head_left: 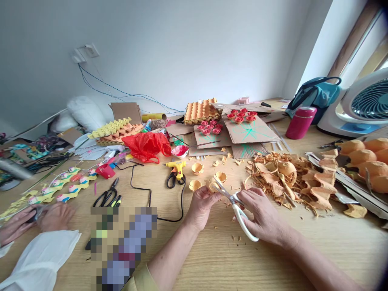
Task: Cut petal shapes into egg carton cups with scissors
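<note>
My left hand (202,204) pinches an orange egg-carton cup (213,185) over the wooden table. White-handled scissors (239,210) are in my right hand (263,214), with their blades at the cup's edge. Close by on the table lie more trimmed cups: one (197,168) behind, another (195,185) to the left, and a third (221,176) just beyond the blades. A yellow glue gun (176,167) with a black cord stands left of them, with black-handled scissors (171,180) beside it. Small carton scraps lie under my hands.
A heap of carton scraps (279,178) spreads to the right, near uncut carton cups (368,155). Cardboard with red flowers (247,128), a red plastic bag (147,146) and a pink bottle (301,123) stand farther back. At left, a co-worker's hands (56,216) are near painted carton strips.
</note>
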### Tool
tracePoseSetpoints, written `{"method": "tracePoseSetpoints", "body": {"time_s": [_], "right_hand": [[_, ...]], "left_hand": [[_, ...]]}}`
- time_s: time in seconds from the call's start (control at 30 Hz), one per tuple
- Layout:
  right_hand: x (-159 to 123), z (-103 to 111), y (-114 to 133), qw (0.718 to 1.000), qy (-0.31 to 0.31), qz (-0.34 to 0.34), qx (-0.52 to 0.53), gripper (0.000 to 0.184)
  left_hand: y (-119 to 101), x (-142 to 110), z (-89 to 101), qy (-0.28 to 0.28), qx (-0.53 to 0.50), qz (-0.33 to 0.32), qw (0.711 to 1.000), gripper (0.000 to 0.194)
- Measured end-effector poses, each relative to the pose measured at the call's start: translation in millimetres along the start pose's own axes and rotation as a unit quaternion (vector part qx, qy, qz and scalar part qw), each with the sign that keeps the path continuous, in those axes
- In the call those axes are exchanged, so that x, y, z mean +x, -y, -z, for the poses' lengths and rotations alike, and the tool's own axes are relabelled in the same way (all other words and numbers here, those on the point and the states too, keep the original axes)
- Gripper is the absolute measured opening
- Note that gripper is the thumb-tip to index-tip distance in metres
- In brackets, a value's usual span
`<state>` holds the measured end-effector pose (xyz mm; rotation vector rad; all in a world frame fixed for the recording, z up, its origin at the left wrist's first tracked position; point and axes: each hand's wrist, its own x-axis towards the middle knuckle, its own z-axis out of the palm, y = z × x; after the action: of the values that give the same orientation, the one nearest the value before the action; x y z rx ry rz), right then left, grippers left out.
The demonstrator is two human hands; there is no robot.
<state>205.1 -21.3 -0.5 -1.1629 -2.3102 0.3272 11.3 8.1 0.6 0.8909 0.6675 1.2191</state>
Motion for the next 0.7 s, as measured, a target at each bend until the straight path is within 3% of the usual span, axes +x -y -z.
{"method": "tracePoseSetpoints", "body": {"time_s": [0.7], "right_hand": [[-1.9,-0.2,-3.9,0.999,-0.031,0.032,-0.007,0.012]], "left_hand": [[-4.0,-1.5,-3.9,0.006,-0.008,0.003,1.0,0.017]]}}
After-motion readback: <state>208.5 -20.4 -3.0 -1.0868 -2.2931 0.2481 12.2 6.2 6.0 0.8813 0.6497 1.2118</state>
